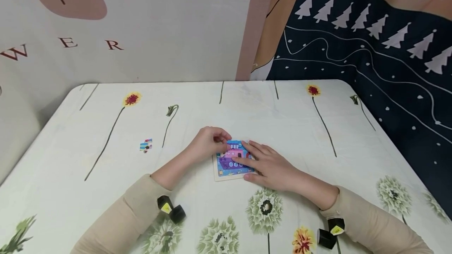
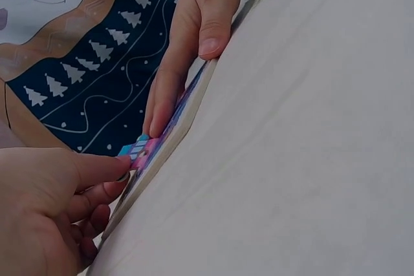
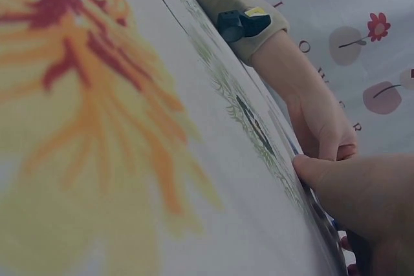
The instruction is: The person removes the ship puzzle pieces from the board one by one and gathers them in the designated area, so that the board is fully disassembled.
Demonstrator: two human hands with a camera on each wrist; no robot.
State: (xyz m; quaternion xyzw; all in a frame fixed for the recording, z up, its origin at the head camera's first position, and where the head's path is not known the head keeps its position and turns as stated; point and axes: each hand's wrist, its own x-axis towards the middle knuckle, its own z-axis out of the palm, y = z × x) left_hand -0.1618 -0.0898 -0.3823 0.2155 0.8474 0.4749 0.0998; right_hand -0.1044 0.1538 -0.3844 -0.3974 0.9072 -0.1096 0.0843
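A small jigsaw puzzle board [image 1: 216, 175] with a pale rim and a blue, pink and purple ship picture lies flat on the table. At its upper left, my left hand [image 1: 207, 144] pinches a blue and pink puzzle piece [image 2: 136, 149] between thumb and fingers; in the left wrist view the piece sits tilted at the board's surface. My right hand [image 1: 275, 169] rests across the board's right side, fingers spread over the picture and thumb at the lower right edge. Its fingers hide part of the picture. The right wrist view barely shows the board.
Several loose puzzle pieces [image 1: 146, 146] lie in a small cluster left of the board. The table [image 1: 197, 117] has a white cloth printed with flowers. Behind it hangs a pale curtain [image 1: 176, 30], with a dark tree-patterned cloth [image 1: 318, 42] at the right.
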